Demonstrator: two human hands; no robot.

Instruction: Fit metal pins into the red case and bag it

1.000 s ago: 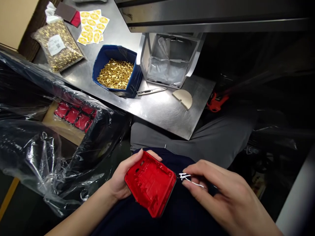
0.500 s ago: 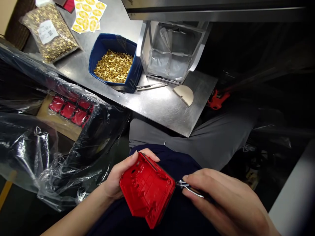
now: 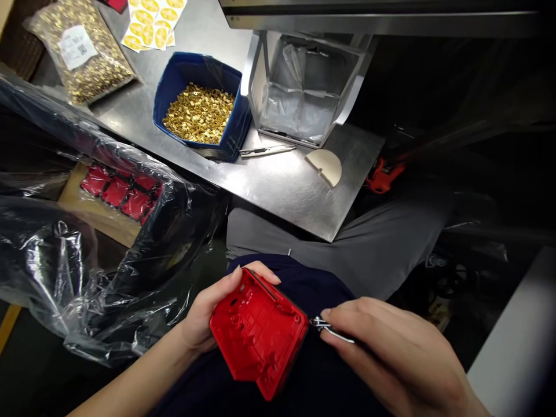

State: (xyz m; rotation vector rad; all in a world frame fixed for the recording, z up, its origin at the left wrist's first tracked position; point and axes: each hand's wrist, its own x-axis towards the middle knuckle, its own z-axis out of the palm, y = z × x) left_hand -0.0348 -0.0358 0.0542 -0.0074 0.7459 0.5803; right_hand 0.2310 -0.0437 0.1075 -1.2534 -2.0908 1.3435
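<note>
Near the person's navy cloth top [image 3: 330, 370], the left hand [image 3: 206, 313] grips a hollow red plastic shell [image 3: 260, 339] by its left side, thumb on the rim and fingers curled round the far edge. The shell is angular and glossy, its inside showing moulded ribs, a small round post and dark openings, with a black strip along its outer edge. To its right, the right hand [image 3: 391, 347] has thumb and forefinger drawn narrow on a slim, shiny metal clipper-like tool [image 3: 334, 330], whose tip meets the shell's right edge; whether it touches cannot be told. Beyond the grey trousers [image 3: 278, 237] lies a smooth, brushed-metal tabletop [image 3: 282, 191], bearing a pale half-round disc [image 3: 326, 165] and a slender metal-bodied craft knife [image 3: 267, 151]. Farther left, a blue plastic bin [image 3: 236, 136] holds a grainy heap of gold-coloured metal pieces [image 3: 202, 116]; right of it stands a pale-edged bin [image 3: 253, 69] with crinkled clear plastic bags [image 3: 282, 107] inside. At far left sit a bulging clear bag of similar gold pieces [image 3: 102, 72] and flat sheets of yellow oval stickers [image 3: 152, 23]. Near left, wrinkled, glossy plastic film [image 3: 56, 260] surrounds red-and-black pieces [image 3: 117, 191] resting on brown cardboard [image 3: 98, 214].
</note>
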